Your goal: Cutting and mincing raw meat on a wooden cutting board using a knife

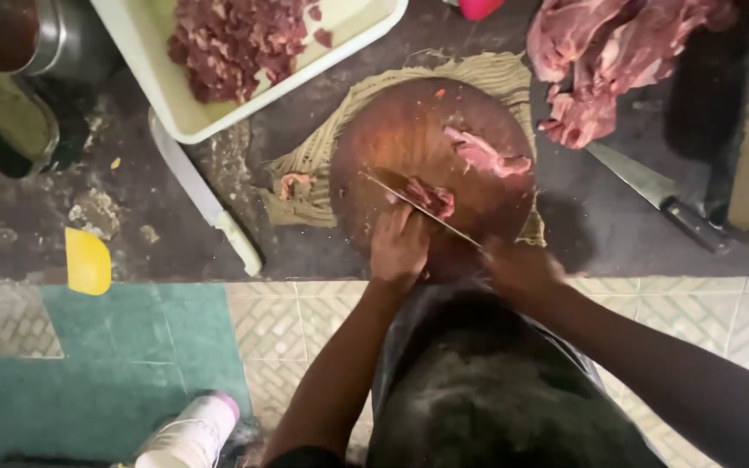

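A round wooden chopping board (pixel 431 165) is set on a woven mat (pixel 487 74) at the centre of a dark worktop (pixel 600 217). On the board's near half a small piece of red meat (pixel 431 198) is pinned under the fingertips of the left hand (pixel 399 247), fingers curled down onto it. A knife (pixel 418 206) is gripped by the right hand (pixel 520 267), fist closed round the handle at the board's near-right edge; the thin blade runs diagonally up-left, lying just against the pinned piece. The handle itself is hidden by the hand.

A 2nd strip of meat (pixel 487 156) lies on the board's far-right part, apart from the blade. A small scrap (pixel 295 184) sits on the mat, left of the board.

Far left, a pale rectangular tray (pixel 218 113) w/ chopped meat (pixel 236 43) is seen. Far right, a large slab of raw meat (pixel 608 61) rests on the worktop, w/ a 2nd, dark-handled knife (pixel 661 198) just near of it. A long pale-handled knife (pixel 205 204) lies left of the mat; a yellow scraper (pixel 88 260) at the near-left edge. A metal pot (pixel 36 35) is at the far-left corner.
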